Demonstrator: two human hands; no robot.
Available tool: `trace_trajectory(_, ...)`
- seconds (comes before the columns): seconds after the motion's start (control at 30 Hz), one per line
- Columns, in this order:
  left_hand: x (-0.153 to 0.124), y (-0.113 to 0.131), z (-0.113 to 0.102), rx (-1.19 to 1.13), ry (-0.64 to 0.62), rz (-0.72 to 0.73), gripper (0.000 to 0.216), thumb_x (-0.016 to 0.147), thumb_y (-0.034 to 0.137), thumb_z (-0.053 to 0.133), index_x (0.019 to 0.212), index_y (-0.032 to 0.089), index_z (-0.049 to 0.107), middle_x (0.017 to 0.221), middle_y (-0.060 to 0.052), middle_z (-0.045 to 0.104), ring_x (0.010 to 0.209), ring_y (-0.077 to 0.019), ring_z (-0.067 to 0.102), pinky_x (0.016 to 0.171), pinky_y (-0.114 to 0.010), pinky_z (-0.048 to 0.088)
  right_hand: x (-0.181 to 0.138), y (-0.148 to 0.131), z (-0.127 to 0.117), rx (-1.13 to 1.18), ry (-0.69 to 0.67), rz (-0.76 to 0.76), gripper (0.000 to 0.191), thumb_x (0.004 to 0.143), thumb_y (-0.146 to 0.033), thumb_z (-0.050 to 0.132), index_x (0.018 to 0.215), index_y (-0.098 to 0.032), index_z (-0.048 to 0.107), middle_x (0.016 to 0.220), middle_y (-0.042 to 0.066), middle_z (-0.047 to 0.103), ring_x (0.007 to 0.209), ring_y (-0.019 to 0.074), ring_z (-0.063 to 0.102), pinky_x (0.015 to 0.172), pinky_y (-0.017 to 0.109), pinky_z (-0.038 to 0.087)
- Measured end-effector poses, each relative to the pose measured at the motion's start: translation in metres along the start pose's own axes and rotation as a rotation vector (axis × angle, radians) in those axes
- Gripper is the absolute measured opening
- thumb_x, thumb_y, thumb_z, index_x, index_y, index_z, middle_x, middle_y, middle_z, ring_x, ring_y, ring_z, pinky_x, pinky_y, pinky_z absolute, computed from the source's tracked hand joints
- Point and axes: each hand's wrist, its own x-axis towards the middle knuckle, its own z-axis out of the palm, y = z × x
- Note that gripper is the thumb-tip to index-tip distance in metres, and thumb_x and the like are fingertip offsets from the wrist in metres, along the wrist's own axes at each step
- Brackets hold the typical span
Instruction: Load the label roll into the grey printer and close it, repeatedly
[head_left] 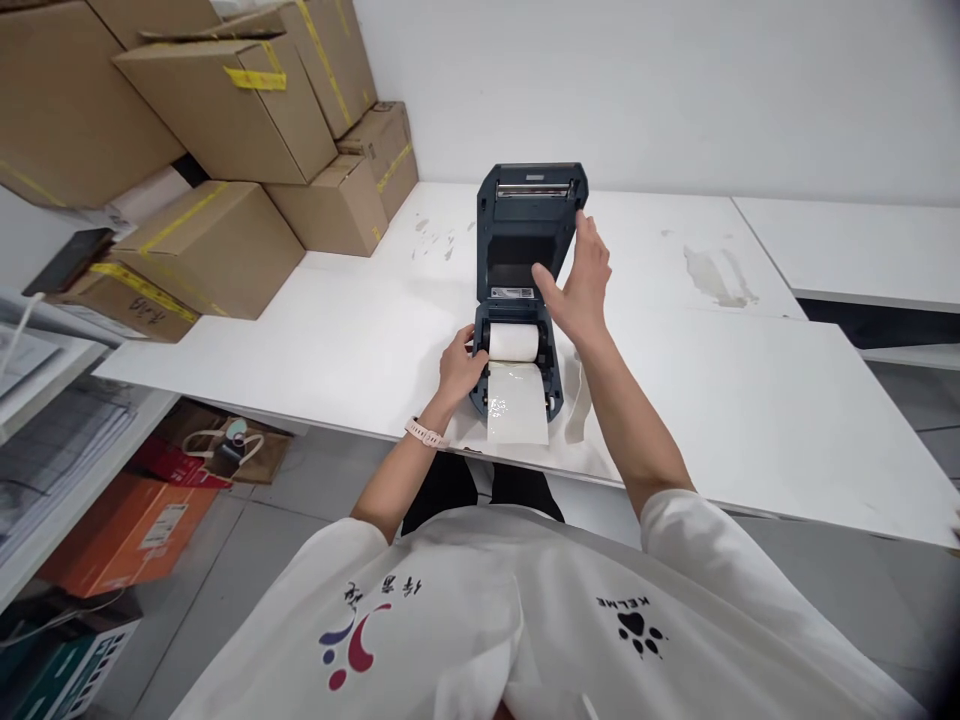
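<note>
A dark blue label printer (556, 385) stands on the white table with its lid (486, 225) raised. Inside its base sits a white label roll (514, 342), and a strip of label paper (517, 405) runs from it out over the front edge. My left hand (460, 368) grips the left side of the base, its thumb over the rim near the roll. By the lid's right edge is my right hand (583, 288), thumb and fingers spread apart; the fingertips appear to touch the lid. A loose strip of backing paper (578, 405) lies right of the base.
Cardboard boxes (217, 240) with yellow tape are stacked at the left end of the white table (360, 340). A white wall (660, 90) rises behind. An orange box (139, 530) stands below left, beside a shelf. Marks (720, 275) stain the tabletop at right.
</note>
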Motion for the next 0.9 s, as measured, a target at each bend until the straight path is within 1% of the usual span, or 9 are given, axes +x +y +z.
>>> trace_trajectory(0.07, 0.0, 0.003, 0.0, 0.024, 0.013, -0.001, 0.063, 0.078, 0.017, 0.057, 0.141, 0.02, 0.055, 0.14, -0.01, 0.065, 0.115, -0.0277, 0.067, 0.099, -0.041, 0.053, -0.01, -0.012, -0.007, -0.104, -0.097, -0.108, 0.064, 0.095, -0.049, 0.051, 0.152, -0.024, 0.039, 0.158, 0.012, 0.044, 0.147, 0.0372, 0.036, 0.119, 0.061, 0.031)
trace_trajectory(0.13, 0.001, 0.009, 0.001, 0.071, 0.024, -0.01, 0.063, 0.076, 0.013, 0.056, 0.138, 0.021, 0.058, 0.135, -0.008, 0.069, 0.114, -0.0275, 0.069, 0.099, -0.04, 0.052, -0.018, -0.022, -0.007, -0.168, -0.365, -0.168, 0.054, 0.092, -0.037, 0.057, 0.144, -0.023, 0.05, 0.143, 0.012, 0.061, 0.134, 0.0353, 0.052, 0.111, 0.055, 0.042)
trace_trajectory(0.23, 0.001, 0.017, 0.002, 0.168, 0.047, -0.014, 0.063, 0.074, 0.009, 0.054, 0.135, 0.023, 0.061, 0.131, -0.005, 0.072, 0.12, -0.0288, 0.067, 0.104, -0.042, 0.049, -0.022, -0.028, 0.007, -0.344, -0.821, -0.156, 0.067, 0.082, -0.033, 0.07, 0.145, -0.023, 0.05, 0.133, 0.012, 0.067, 0.124, 0.0358, 0.06, 0.104, 0.05, 0.047)
trace_trajectory(0.33, -0.001, 0.021, 0.003, 0.201, 0.058, -0.011, 0.062, 0.076, 0.008, 0.052, 0.137, 0.022, 0.06, 0.131, -0.005, 0.072, 0.123, -0.0304, 0.065, 0.105, -0.043, 0.048, -0.018, -0.026, 0.024, -0.494, -0.984, -0.117, 0.085, 0.074, -0.036, 0.077, 0.15, -0.018, 0.044, 0.136, 0.019, 0.065, 0.123, 0.0401, 0.061, 0.105, 0.053, 0.045)
trace_trajectory(0.43, -0.003, 0.02, 0.003, 0.195, 0.057, -0.007, 0.063, 0.077, 0.009, 0.051, 0.138, 0.022, 0.059, 0.131, -0.005, 0.072, 0.12, -0.0296, 0.067, 0.104, -0.042, 0.049, -0.01, -0.019, 0.02, -0.343, -1.015, -0.086, 0.093, 0.071, -0.038, 0.08, 0.153, -0.019, 0.04, 0.144, 0.019, 0.059, 0.128, 0.0396, 0.059, 0.105, 0.051, 0.046)
trace_trajectory(0.53, -0.003, 0.017, 0.003, 0.179, 0.05, 0.016, 0.064, 0.078, 0.01, 0.05, 0.139, 0.023, 0.059, 0.132, -0.004, 0.072, 0.118, -0.0273, 0.068, 0.105, -0.04, 0.049, -0.006, -0.011, -0.013, 0.031, -1.022, -0.099, 0.094, 0.069, -0.042, 0.082, 0.153, -0.028, 0.041, 0.155, 0.009, 0.05, 0.136, 0.0338, 0.054, 0.112, 0.047, 0.045)
trace_trajectory(0.63, -0.004, 0.016, 0.002, 0.166, 0.052, 0.019, 0.064, 0.078, 0.011, 0.051, 0.14, 0.025, 0.058, 0.136, -0.002, 0.07, 0.12, -0.0256, 0.067, 0.106, -0.038, 0.049, -0.006, 0.001, -0.057, 0.29, -0.913, -0.088, 0.092, 0.065, -0.043, 0.086, 0.148, -0.029, 0.049, 0.148, 0.006, 0.057, 0.133, 0.0322, 0.055, 0.113, 0.046, 0.044)
trace_trajectory(0.73, -0.005, 0.017, 0.002, 0.157, 0.063, -0.001, 0.062, 0.079, 0.012, 0.051, 0.14, 0.025, 0.059, 0.137, -0.001, 0.069, 0.12, -0.025, 0.068, 0.106, -0.038, 0.05, -0.007, 0.023, -0.085, 0.45, -0.725, 0.043, 0.09, 0.056, -0.041, 0.092, 0.139, -0.027, 0.058, 0.137, 0.006, 0.064, 0.126, 0.0325, 0.06, 0.106, 0.043, 0.05)
trace_trajectory(0.9, -0.006, 0.019, 0.003, 0.149, 0.071, -0.032, 0.062, 0.079, 0.011, 0.051, 0.139, 0.024, 0.06, 0.135, -0.002, 0.07, 0.121, -0.0247, 0.067, 0.107, -0.038, 0.049, 0.004, 0.082, -0.072, 0.549, -0.483, 0.309, 0.093, 0.044, -0.031, 0.094, 0.13, -0.025, 0.059, 0.119, 0.004, 0.07, 0.112, 0.0303, 0.066, 0.098, 0.043, 0.054)
